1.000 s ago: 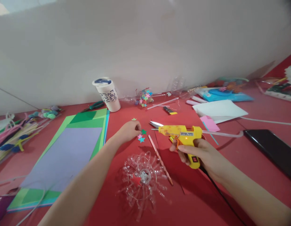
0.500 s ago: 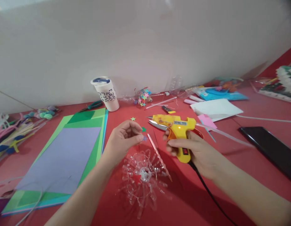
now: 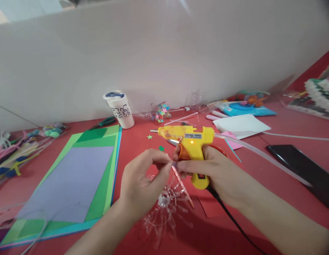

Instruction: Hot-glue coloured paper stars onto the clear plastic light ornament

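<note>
My right hand (image 3: 207,166) is wrapped round a yellow hot glue gun (image 3: 196,141), its nozzle pointing left and its small light glowing. A clear glue stick (image 3: 260,156) sticks out of its back. My left hand (image 3: 145,177) pinches a small bluish star (image 3: 174,164), mostly hidden between its fingertips and my right hand's. Beneath my left hand lies a clear plastic piece with many thin looped strands (image 3: 163,200), partly covered. Beside it rests a pink pencil (image 3: 183,186). Just beyond my hands are a green star (image 3: 161,148) and a lighter green star (image 3: 149,137).
At the left lie stacked coloured sheets (image 3: 66,184) and pipe cleaners (image 3: 15,159). A white cup (image 3: 119,109) stands near the wall, by a star-covered ball (image 3: 162,112). To the right are white paper (image 3: 241,125) and a black phone (image 3: 300,170). The gun's cord (image 3: 233,216) trails forward.
My left hand has moved right with the star, until its fingertips meet those of my right hand. The glue gun has shifted left, closer to my left hand.
</note>
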A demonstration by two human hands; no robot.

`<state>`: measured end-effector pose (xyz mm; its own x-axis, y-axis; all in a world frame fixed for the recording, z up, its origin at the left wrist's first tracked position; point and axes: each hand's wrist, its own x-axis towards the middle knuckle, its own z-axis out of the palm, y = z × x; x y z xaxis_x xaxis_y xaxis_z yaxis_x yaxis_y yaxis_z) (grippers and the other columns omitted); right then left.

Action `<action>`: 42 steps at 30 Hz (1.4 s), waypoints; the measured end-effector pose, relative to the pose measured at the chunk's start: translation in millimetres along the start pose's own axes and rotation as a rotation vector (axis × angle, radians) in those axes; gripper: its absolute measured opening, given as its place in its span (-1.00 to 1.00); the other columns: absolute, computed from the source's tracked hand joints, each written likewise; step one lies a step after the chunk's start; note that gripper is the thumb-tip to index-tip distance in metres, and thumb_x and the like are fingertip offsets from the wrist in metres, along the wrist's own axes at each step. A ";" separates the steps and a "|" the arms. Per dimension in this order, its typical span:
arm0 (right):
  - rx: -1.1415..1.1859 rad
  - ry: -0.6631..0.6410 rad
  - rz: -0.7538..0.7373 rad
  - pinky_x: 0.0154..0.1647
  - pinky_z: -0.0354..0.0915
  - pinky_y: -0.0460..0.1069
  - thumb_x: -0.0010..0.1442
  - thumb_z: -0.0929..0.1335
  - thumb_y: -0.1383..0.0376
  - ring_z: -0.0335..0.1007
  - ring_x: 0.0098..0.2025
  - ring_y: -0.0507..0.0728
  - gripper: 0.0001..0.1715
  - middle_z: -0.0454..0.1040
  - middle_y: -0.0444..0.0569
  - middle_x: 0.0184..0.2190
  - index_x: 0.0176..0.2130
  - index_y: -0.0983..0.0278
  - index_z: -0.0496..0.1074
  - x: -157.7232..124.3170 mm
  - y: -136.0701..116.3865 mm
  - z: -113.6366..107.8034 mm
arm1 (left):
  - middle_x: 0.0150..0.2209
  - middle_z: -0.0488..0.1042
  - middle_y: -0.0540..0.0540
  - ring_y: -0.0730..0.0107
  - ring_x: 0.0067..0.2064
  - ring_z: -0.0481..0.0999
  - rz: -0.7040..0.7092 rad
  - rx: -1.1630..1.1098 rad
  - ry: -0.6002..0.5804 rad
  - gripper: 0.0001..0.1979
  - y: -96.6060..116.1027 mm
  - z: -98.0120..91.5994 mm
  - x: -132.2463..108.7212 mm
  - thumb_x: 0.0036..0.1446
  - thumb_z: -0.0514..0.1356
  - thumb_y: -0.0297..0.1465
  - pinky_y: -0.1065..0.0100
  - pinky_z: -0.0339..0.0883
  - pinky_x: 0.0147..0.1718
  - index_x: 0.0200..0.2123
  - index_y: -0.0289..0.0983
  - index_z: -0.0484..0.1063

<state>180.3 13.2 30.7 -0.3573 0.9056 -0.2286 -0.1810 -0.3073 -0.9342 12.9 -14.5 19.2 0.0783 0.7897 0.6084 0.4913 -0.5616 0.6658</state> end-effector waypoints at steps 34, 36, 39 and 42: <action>-0.550 0.250 -0.122 -0.50 0.29 -0.04 -0.02 0.36 -0.17 0.45 -0.33 0.17 -0.51 0.57 -0.02 -0.36 -0.39 0.15 0.55 -14.8 -14.7 -21.7 | -0.62 0.47 0.04 0.60 -0.59 0.37 -0.728 -0.522 -0.010 -0.87 -5.4 -24.9 24.4 -0.01 0.28 -0.38 0.55 0.24 -0.60 -0.53 -0.29 0.45; -0.652 0.320 -0.184 -0.61 0.28 -0.03 -0.03 0.30 -0.26 0.41 -0.47 0.16 -0.42 0.57 -0.03 -0.43 -0.40 0.11 0.56 -20.7 -18.2 -25.5 | -0.61 0.49 0.04 0.60 -0.60 0.37 -0.706 -0.499 0.027 -0.88 -6.4 -29.5 27.1 -0.01 0.28 -0.38 0.55 0.25 -0.61 -0.53 -0.29 0.46; -0.794 0.204 -0.273 -0.63 0.33 -0.02 -0.03 0.32 -0.23 0.42 -0.51 0.18 -0.49 0.53 -0.05 -0.56 -0.42 0.08 0.57 -25.5 -20.3 -26.4 | -0.61 0.50 0.03 0.59 -0.60 0.39 -0.689 -0.440 0.076 -0.90 -5.0 -32.0 28.1 -0.03 0.27 -0.40 0.54 0.27 -0.60 -0.52 -0.28 0.45; -0.791 0.192 -0.336 -0.71 0.32 -0.03 0.02 0.32 -0.16 0.42 -0.57 0.18 -0.55 0.54 -0.04 -0.57 -0.48 0.09 0.55 -25.9 -18.3 -24.5 | -0.60 0.51 0.03 0.56 -0.58 0.41 -0.683 -0.381 0.095 -0.94 -0.9 -30.8 28.0 -0.05 0.26 -0.41 0.53 0.30 -0.60 -0.51 -0.27 0.46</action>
<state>215.3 2.6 47.0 -0.2258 0.9672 0.1165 0.4645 0.2120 -0.8598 -12.0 0.5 49.0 -0.2170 0.9756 0.0337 0.0709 -0.0187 0.9973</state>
